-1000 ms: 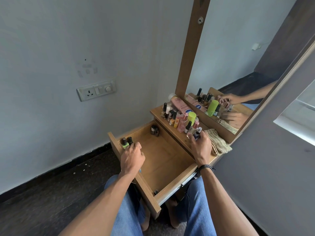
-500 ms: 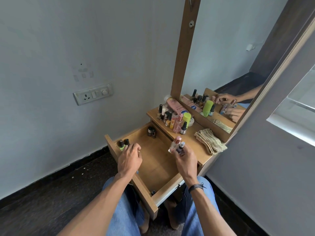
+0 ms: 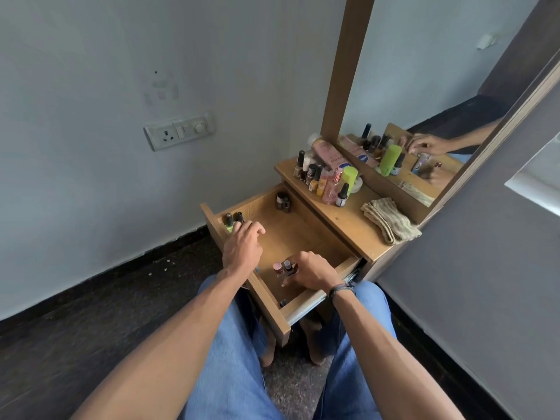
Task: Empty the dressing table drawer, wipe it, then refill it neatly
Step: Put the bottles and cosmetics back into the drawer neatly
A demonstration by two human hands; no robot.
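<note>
Your right hand (image 3: 312,272) grips two small bottles (image 3: 285,268) low inside the open drawer (image 3: 267,299), at its near end. Your left hand (image 3: 242,247) arches over the nail polishes (image 3: 233,220) in the left corner, but I cannot tell whether it grips them. Bare drawer floor runs between, up to a dark jar (image 3: 282,201) at the far wall.

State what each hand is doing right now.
Left hand: fingers at the nail polish bottles; grip cannot be told.
Right hand: holding two small bottles.
</note>
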